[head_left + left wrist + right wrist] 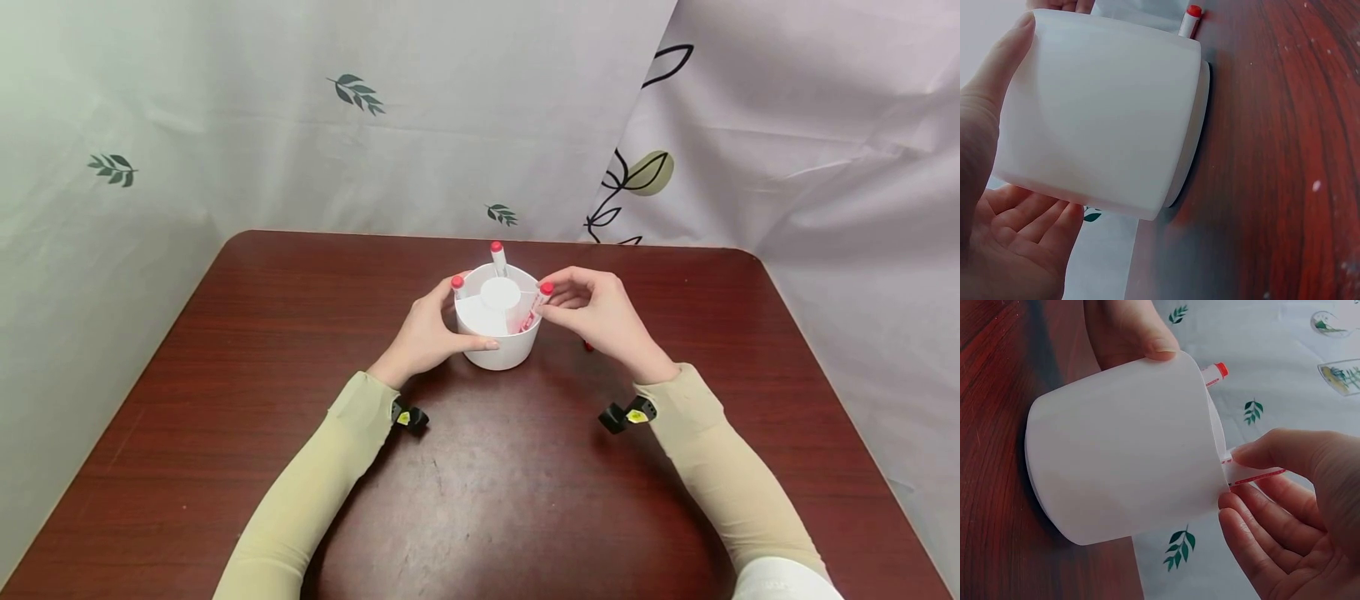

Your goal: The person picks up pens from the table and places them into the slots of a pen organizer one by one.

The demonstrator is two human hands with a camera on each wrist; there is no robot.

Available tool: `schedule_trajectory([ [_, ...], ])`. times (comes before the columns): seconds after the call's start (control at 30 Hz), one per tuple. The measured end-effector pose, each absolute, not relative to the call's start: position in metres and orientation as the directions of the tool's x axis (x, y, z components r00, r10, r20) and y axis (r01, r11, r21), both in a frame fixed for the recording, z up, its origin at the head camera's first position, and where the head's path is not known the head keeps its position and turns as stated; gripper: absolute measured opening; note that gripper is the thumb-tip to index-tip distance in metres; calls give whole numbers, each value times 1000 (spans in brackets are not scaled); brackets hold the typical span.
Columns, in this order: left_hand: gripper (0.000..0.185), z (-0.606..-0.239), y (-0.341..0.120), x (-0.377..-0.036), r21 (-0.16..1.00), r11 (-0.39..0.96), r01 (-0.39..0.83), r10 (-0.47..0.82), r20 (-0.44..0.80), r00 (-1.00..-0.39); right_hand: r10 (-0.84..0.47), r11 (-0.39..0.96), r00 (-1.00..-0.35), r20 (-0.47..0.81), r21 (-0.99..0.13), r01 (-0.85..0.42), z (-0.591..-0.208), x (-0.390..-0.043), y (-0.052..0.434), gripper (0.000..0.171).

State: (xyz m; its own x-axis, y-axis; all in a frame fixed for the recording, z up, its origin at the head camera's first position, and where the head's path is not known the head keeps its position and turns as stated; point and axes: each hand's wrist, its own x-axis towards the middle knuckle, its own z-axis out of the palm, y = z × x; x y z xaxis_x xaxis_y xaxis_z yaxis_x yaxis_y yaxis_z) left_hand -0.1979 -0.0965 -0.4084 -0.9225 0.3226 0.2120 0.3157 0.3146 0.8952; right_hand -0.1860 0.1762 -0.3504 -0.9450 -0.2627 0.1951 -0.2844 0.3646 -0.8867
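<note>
**Two hands at a white pen holder on a dark wood table**

Nearest the camera, two forearms in pale beige sleeves (322,492) reach forward over the table (487,500), a reddish-brown wood-grain top with rounded far corners and a dull sheen. A small black clip with a yellow tag sits at each wrist.

The left hand (423,333) cups the left wall of the pen holder (498,350), fingers curved round the smooth side and the thumb laid across its near face; the left wrist view shows the thumb and fingers pressed against the plain white wall. The right hand (600,312) is at the holder's right rim, thumb and forefinger pinching a red-capped marker (538,302) that stands tilted in the right compartment, its cap above the rim. In the right wrist view the other fingers (1272,531) hang loosely curled below the marker's white barrel with red print.

The holder is a round, matt white plastic tub standing upright near the table's middle, with a raised round hub in the centre and walls splitting it into compartments. A second red-capped marker (457,286) stands in the left compartment, by the left hand's fingertips, and a third (498,258) rises upright from the far compartment.

Beyond the table hang cloth backdrops: a pale one (300,125) printed with small green leaf sprigs, and to the right a lilac-white one (810,125) with larger outlined leaves.
</note>
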Motion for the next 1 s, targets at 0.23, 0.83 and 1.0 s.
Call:
schedule_trajectory([
  [0.23, 100, -410, -95, -199, 897, 299, 325, 318, 227, -920, -251, 347, -940, 230, -885, -309, -347, -185, 181, 30],
  [0.83, 106, -406, -113, -185, 881, 328, 341, 295, 248, -923, -130, 357, -968, 216, -900, -249, -352, -181, 220, 34],
  [1.0, 104, -410, -113, -189, 863, 348, 365, 293, 270, -917, -86, 404, -979, 186, -892, -205, -357, -181, 226, 34],
])
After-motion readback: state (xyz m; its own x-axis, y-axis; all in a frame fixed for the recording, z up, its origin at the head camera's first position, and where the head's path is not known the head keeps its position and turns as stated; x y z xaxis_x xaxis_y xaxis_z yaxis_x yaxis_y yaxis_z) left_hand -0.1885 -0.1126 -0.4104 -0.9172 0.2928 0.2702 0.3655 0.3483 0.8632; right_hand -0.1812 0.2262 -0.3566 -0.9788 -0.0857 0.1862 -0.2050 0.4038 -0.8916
